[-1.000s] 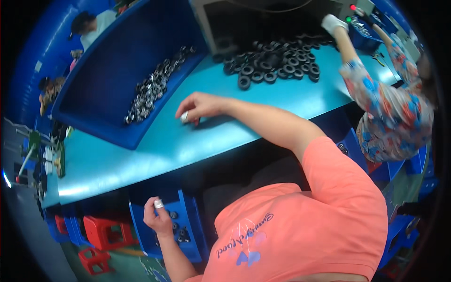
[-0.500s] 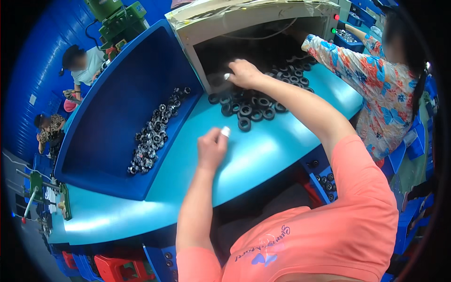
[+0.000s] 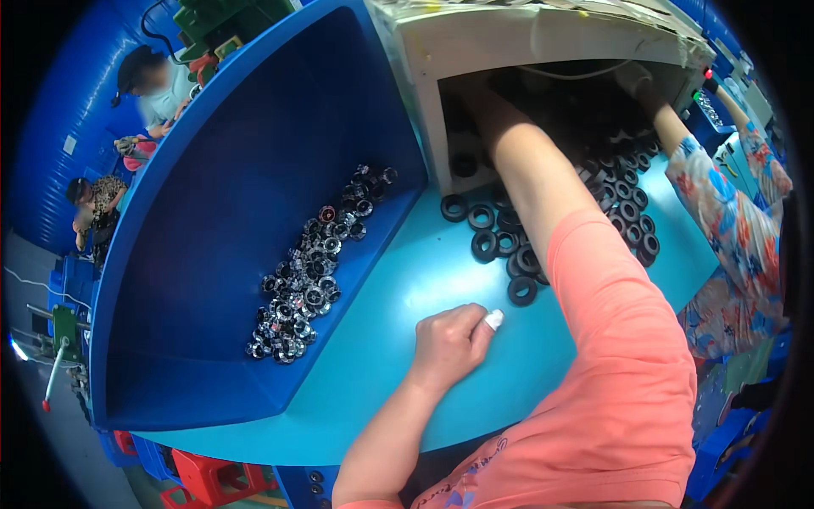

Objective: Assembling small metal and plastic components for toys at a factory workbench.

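Note:
My left hand (image 3: 452, 342) rests on the teal tabletop, its fingers curled closed and a white wrap on the thumb. Whatever it may hold is hidden. My right forearm (image 3: 530, 161) reaches into the dark opening of a pale box-shaped machine (image 3: 424, 110); the hand itself is lost in the shadow there. Black rings (image 3: 522, 290) lie piled at the mouth of the machine, on both sides of that arm. To the left, shiny metal-and-black ring parts (image 3: 315, 280) lie heaped in a large blue bin (image 3: 195, 212).
At the right, a co-worker in a floral sleeve (image 3: 712, 191) has an arm inside the same opening. Two other people sit beyond the bin at far left. A red stool (image 3: 212, 475) stands under the front edge of the teal tabletop (image 3: 381, 288).
My right hand has gone from above the black rings to deep inside the machine. The view has shifted closer to the machine; my left hand stays closed over the table.

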`<state>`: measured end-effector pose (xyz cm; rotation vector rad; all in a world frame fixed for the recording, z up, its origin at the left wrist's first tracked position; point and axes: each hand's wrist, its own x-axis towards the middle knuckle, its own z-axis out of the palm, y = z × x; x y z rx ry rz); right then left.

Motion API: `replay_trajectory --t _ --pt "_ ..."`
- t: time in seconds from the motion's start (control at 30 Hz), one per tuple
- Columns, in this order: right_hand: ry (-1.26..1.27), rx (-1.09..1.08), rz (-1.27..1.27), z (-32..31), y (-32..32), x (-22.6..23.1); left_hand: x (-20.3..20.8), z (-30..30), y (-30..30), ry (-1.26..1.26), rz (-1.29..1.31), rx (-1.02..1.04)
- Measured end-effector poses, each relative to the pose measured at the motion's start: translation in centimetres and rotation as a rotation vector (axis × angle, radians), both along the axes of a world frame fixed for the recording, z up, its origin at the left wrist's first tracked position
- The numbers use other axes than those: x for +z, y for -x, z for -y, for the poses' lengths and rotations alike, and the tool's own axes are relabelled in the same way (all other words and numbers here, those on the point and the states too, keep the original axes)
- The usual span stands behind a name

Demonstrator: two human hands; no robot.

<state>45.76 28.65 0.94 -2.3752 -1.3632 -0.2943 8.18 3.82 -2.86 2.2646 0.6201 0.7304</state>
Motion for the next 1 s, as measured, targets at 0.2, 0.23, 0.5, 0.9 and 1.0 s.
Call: replay_trajectory --t 0.2,0.23,0.5,0.9,1.0 --pt "-0.012 0.059 0.025 -2.6 0.0 -0.3 -0.2 -0.3 -0.5 -0.033 0.008 -0.031" --pt "-0.005 0.108 0.028 -3.5 1.1 -0.3 -0.1 -0.2 -0.3 -0.024 -0.020 0.000" --pt "0.027 0.198 0.035 -2.0 0.0 -0.8 0.3 0.2 -0.6 -0.027 -0.023 -0.011" --pt "0.234 0.638 0.097 6.8 -0.6 0.2 0.6 0.3 -0.6 -0.083 -0.053 -0.010" --pt "0.198 0.537 0.168 6.3 1.8 1.3 0.6 0.4 -0.5 -0.102 -0.079 -0.005"
